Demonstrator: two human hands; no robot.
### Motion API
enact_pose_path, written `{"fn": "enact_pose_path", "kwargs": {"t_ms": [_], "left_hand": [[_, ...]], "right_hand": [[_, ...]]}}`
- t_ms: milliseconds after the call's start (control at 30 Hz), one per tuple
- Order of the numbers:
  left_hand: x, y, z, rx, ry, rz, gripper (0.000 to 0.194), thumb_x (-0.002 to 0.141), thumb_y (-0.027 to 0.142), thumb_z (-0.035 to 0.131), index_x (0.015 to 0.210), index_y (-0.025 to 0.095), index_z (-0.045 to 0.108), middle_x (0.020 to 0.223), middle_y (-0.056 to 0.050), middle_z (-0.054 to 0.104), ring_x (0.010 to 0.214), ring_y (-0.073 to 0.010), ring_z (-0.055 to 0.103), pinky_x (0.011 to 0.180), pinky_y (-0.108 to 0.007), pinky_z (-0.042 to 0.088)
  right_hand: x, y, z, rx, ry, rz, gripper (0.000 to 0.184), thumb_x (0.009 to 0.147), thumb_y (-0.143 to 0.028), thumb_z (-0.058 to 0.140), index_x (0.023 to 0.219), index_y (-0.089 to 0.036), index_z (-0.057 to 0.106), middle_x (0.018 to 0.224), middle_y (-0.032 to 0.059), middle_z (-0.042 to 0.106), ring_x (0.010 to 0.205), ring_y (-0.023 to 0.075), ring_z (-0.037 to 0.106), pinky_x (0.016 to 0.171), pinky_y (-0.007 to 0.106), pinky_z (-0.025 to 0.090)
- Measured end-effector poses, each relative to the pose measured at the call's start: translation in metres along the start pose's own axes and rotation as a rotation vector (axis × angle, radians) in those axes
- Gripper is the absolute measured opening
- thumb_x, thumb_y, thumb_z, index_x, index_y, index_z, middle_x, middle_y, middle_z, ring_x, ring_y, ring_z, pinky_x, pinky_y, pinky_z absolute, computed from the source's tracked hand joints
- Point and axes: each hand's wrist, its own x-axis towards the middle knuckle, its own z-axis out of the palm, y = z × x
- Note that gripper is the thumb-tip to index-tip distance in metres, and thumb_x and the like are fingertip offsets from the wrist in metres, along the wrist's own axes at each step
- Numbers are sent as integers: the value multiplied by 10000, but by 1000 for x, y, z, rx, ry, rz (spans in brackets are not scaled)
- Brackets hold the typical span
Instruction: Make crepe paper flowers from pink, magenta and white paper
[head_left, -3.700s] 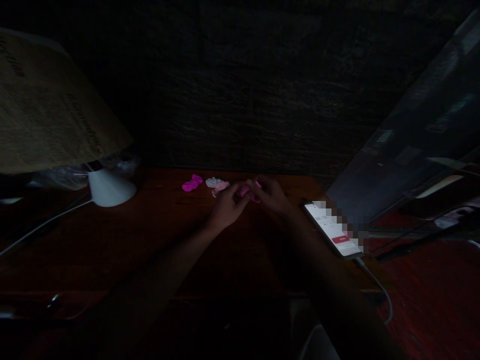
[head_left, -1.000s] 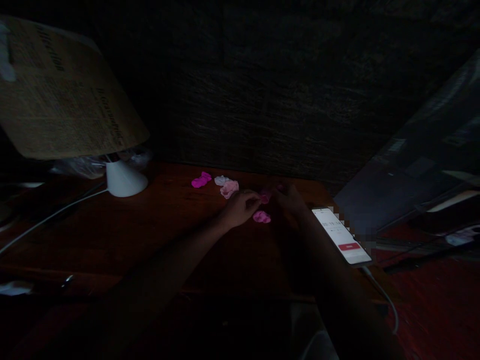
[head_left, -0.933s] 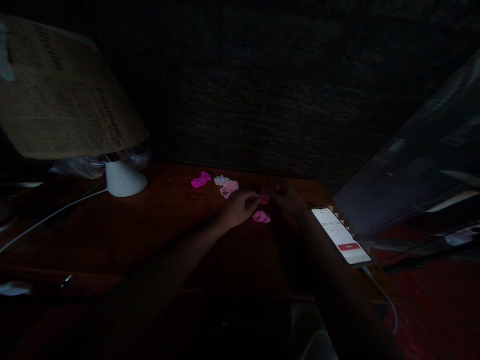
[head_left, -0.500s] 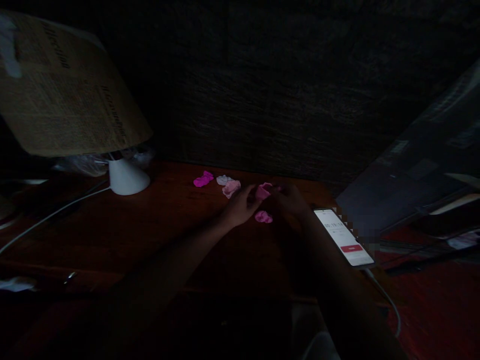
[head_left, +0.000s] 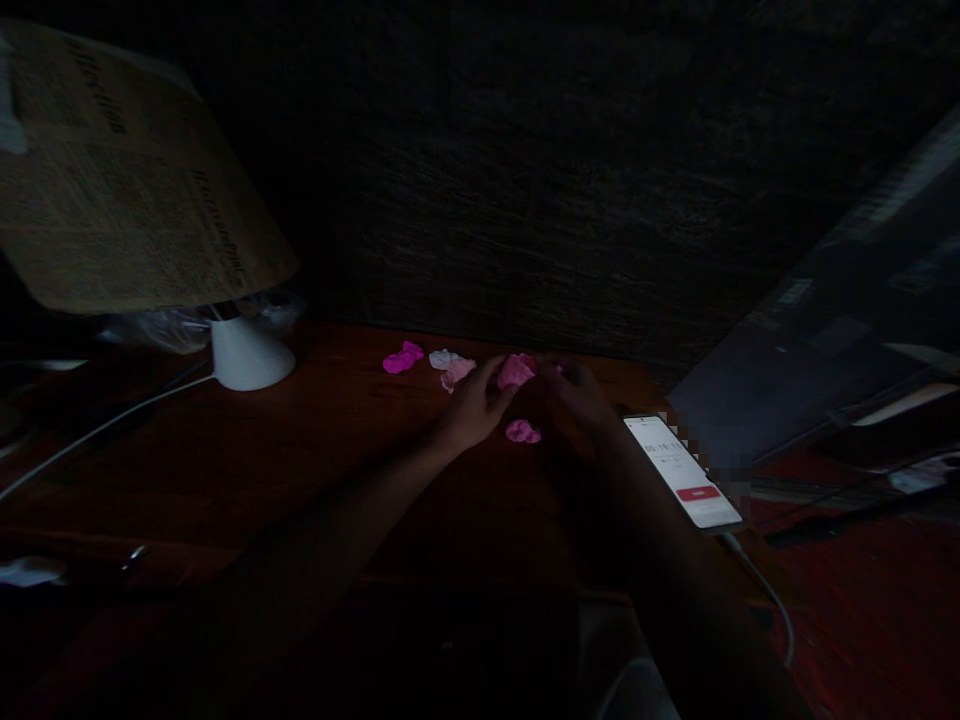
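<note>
A crumpled pink piece [head_left: 516, 371], which may be paper or cloth, is held above the wooden table between my two hands. My left hand [head_left: 478, 408] grips its left side between thumb and fingers. My right hand [head_left: 576, 393] is closed at its right side, its fingers dark and partly hidden. Just below lies a smaller pink piece [head_left: 523, 431]. Left of my left hand are a pale pink crumpled piece [head_left: 456, 375] and a whitish one [head_left: 444, 358]. Farther left rests a bright magenta piece [head_left: 403, 357].
A lamp with a white base [head_left: 251, 357] and a newsprint-patterned shade [head_left: 142, 190] stands on the left of the table [head_left: 315, 440]. At the right edge lies a lit phone [head_left: 681, 470] with a cable [head_left: 761, 580]. A dark wall [head_left: 480, 200] rises behind.
The held pink piece has turned and shows a broader face between my hands. My view has shifted slightly; the loose pieces lie as before.
</note>
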Motion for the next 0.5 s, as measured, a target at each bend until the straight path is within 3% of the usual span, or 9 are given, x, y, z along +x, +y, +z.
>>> {"fn": "enact_pose_path", "kwargs": {"t_ms": [100, 200, 367, 500], "left_hand": [[0, 1, 1, -10, -17, -26, 353, 916, 259, 561, 1253, 165, 522, 1257, -156, 639, 1110, -227, 642, 895, -368, 553], [-1, 0, 2, -23, -3, -30, 300, 892, 222, 588, 1181, 173, 525, 1193, -141, 658, 1056, -210, 661, 865, -350, 555], [0, -4, 4, -55, 14, -66, 283, 827, 147, 642, 1073, 176, 505, 1105, -114, 661, 966, -184, 677, 820, -329, 555], [0, -4, 2, -57, 47, -64, 398, 801, 156, 672, 1158, 176, 496, 1179, -136, 632, 998, -193, 664, 819, -333, 554]], "right_hand": [[2, 1, -1, 91, 59, 71, 550, 819, -691, 487, 806, -172, 672, 683, 26, 596, 609, 135, 516, 543, 246, 411], [5, 4, -3, 116, 84, 52, 498, 785, -655, 548, 856, -176, 665, 676, 6, 575, 601, 129, 504, 546, 247, 411], [4, 7, -4, 91, 23, -5, 448, 745, -616, 633, 773, -168, 647, 636, 8, 574, 593, 132, 505, 559, 263, 398], [4, 6, -5, 158, -22, 5, 384, 688, -513, 725, 834, -160, 684, 681, 16, 624, 602, 125, 521, 573, 261, 414]]}}
